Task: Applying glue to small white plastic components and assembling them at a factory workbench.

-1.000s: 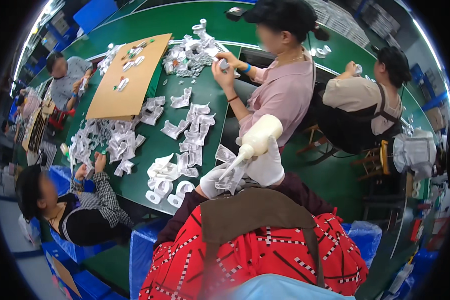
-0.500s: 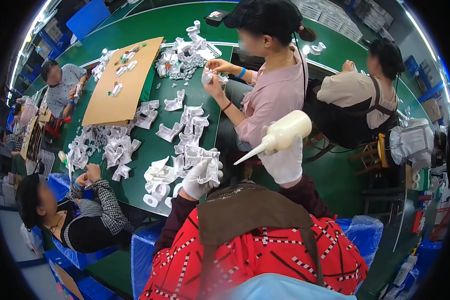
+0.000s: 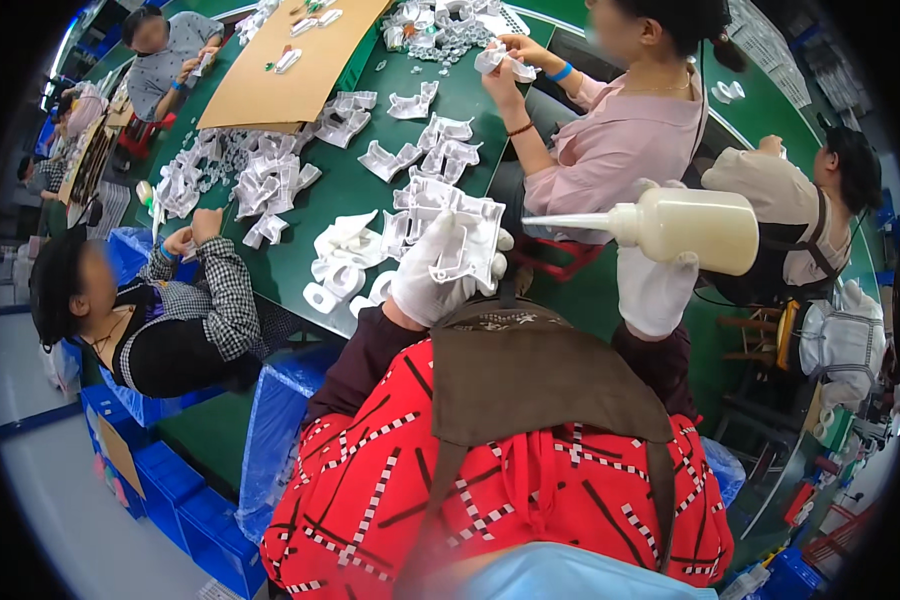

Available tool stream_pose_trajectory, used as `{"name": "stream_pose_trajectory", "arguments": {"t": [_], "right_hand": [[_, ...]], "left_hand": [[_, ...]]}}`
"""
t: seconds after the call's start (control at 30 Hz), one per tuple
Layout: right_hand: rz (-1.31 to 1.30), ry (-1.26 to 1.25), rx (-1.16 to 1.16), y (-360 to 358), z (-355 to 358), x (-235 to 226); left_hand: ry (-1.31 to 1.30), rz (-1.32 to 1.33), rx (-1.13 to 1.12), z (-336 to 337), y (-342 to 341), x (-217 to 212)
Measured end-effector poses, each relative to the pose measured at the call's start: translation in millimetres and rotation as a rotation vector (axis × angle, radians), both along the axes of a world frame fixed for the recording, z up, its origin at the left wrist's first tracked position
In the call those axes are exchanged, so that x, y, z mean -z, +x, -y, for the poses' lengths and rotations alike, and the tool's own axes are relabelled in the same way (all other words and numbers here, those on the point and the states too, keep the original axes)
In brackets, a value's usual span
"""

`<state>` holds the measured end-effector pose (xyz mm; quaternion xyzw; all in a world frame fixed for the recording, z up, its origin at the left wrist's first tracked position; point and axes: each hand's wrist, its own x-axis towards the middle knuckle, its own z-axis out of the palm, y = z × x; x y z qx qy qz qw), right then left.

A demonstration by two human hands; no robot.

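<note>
My left hand (image 3: pixel 428 282), in a white glove, grips a white plastic housing (image 3: pixel 482 235) over the near edge of the green table, its hollow, ribbed side showing. In my right hand (image 3: pixel 656 292), also gloved, is a squeeze bottle (image 3: pixel 708 232) of cream-coloured liquid. The bottle lies almost level, and its long pointed nozzle (image 3: pixel 568 221) points left toward the housing, with a small gap between them. Some right fingers are hidden behind the bottle. Left of my left hand lie a crumpled white cloth (image 3: pixel 348 238) and several white rounded parts (image 3: pixel 335 282).
More white housings (image 3: pixel 448 150) lie on the green table (image 3: pixel 395 190). A cardboard sheet (image 3: pixel 260 85) with small parts rests farther back. Co-workers sit at the left (image 3: pixel 160 330) and at the right (image 3: pixel 620 150), handling white parts. A plastic-lined blue bin (image 3: pixel 275 420) stands beside my left side.
The bottle has swung from a slant, nozzle down, to nearly level. The housing in my left hand is turned more toward me. The whole view has shifted.
</note>
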<state>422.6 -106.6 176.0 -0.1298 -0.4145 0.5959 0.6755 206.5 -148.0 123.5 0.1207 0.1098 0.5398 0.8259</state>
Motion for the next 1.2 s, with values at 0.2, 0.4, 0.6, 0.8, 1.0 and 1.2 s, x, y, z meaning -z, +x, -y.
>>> {"name": "stream_pose_trajectory", "arguments": {"t": [0.2, 0.4, 0.6, 0.8, 1.0, 1.2], "right_hand": [[0.147, 0.112, 0.105, -9, 3, -5], [0.317, 0.134, 0.134, -10, 1, 0], [0.306, 0.131, 0.147, -12, -1, 1], [0.278, 0.092, 0.099, -11, -3, 5], [0.281, 0.118, 0.105, -12, -5, 5], [0.271, 0.058, 0.091, -12, -1, 3]], "left_hand": [[-0.024, -0.185, -0.021, 8, 5, -13], [0.039, -0.352, -0.092, 9, 6, -18], [0.057, -0.378, -0.118, 9, 7, -22], [0.095, -0.382, -0.14, 10, 7, -21], [0.119, -0.427, -0.138, 10, 5, -22], [0.114, -0.419, -0.129, 11, 5, -23]]}}
